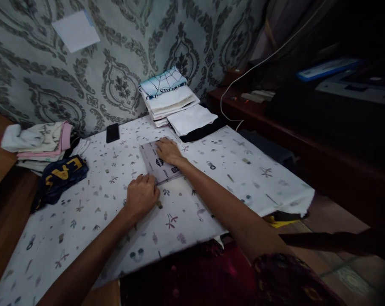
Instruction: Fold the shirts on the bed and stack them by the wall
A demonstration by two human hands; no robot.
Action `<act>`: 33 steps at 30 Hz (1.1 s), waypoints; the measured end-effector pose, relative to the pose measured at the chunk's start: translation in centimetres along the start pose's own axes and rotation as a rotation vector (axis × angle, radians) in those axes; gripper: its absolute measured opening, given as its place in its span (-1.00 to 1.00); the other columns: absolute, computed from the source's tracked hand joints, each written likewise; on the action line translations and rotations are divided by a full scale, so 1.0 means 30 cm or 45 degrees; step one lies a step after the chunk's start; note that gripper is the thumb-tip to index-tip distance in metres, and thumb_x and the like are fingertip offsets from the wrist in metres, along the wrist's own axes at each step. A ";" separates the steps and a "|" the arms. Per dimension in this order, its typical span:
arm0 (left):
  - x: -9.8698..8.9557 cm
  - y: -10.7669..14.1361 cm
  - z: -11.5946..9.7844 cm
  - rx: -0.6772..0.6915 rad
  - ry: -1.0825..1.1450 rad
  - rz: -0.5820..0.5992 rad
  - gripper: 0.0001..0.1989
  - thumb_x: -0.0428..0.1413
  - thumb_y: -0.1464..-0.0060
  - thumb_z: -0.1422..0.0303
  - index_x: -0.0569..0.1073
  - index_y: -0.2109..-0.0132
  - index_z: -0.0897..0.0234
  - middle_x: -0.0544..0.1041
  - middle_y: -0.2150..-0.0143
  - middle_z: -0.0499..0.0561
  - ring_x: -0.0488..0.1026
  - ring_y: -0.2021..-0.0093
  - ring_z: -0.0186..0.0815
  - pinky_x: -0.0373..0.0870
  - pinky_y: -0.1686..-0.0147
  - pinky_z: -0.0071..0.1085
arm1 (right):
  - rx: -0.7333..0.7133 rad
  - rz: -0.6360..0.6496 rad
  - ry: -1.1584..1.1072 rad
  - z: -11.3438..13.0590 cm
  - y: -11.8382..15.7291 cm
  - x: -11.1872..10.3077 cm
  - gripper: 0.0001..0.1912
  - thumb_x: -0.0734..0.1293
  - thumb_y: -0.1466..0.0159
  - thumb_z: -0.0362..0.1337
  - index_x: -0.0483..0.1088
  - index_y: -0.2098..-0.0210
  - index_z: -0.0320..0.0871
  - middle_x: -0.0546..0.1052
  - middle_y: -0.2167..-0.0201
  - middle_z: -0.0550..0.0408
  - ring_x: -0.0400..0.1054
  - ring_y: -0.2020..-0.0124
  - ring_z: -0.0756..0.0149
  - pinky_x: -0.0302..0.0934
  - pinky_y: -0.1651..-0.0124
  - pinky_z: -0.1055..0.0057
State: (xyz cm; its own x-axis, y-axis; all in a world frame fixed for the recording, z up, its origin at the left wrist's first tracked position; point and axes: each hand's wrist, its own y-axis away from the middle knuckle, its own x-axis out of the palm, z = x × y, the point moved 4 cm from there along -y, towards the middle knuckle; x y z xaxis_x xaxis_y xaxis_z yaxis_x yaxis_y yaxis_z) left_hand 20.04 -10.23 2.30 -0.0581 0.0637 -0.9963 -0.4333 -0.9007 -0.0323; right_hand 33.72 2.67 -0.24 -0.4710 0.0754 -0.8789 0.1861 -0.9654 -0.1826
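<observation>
Folded grey cloth (pixel 152 163): lies flat between the two hands, partly under the right one, its dark print facing up
Right hand (pixel 168 149): palm down on the far part of the cloth, fingers somewhat spread, gripping nothing that shows
Left hand (pixel 142 193): fingers curled in at the cloth's near left corner; whether they pinch the edge or only rest against it, I cannot tell
Pressing: would likely go best with light, even weight from the right palm, moving from the middle out to the edges, so that the layers lie smooth and don't slide over one another
Near corner: best steadied by the left fingertips without a tug, since a pull there could skew the fold or open the layers
Cloth from the right hand: directly under its fingers and palm, with more of it reaching out to the left and nearer the body
Cloth from the left hand: just beyond it and to its right, touching or nearly so
Tall stack of folded clothes (pixel 171 100): beyond the right hand
White folded cloth (pixel 192 120): beyond the right hand and to its right, on a black one (pixel 202 132)
Phone (pixel 112 133): beyond the left hand, slightly to its left
Navy cloth with yellow letters (pixel 63 174): well to the left of the left hand
Patterned sheet (pixel 237 170): beneath both hands
</observation>
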 end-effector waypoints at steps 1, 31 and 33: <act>-0.001 0.006 -0.002 0.014 -0.018 0.008 -0.88 0.01 -0.13 0.42 0.45 0.26 0.26 0.57 0.24 0.17 0.48 0.14 -0.04 0.34 0.21 -0.20 | 0.004 -0.001 -0.002 0.001 0.001 -0.001 -0.59 0.09 -0.42 -0.31 0.35 -0.17 -0.26 0.33 -0.27 -0.15 0.07 -0.33 0.10 -0.08 -0.35 0.09; 0.054 -0.113 0.240 -0.793 2.032 0.442 -0.78 0.25 0.21 0.43 0.40 0.35 0.30 0.42 0.59 -0.14 0.35 0.63 -0.46 0.34 0.64 -0.56 | 0.222 0.375 -0.082 -0.074 -0.145 -0.166 -0.88 0.39 -0.09 -0.40 0.54 0.35 -0.27 0.63 0.27 -0.10 0.49 0.15 0.11 0.32 0.21 0.43; 0.036 -0.110 0.326 -0.818 2.007 0.355 -0.77 0.23 0.24 0.42 0.42 0.33 0.31 0.50 0.50 -0.07 0.44 0.53 -0.38 0.46 0.54 -0.46 | 0.270 0.386 -0.181 -0.065 -0.085 -0.168 -0.93 0.37 -0.15 -0.36 0.49 0.39 -0.25 0.61 0.38 -0.01 0.49 0.28 0.21 0.30 0.33 0.47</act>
State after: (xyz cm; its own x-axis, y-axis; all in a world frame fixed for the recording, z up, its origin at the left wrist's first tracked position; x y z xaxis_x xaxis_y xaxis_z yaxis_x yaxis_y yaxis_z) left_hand 12.61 -2.98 2.11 0.9751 -0.2078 -0.0768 -0.1411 -0.8497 0.5081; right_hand 37.29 5.24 3.79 -0.5397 -0.2418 -0.8064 0.1600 -0.9699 0.1837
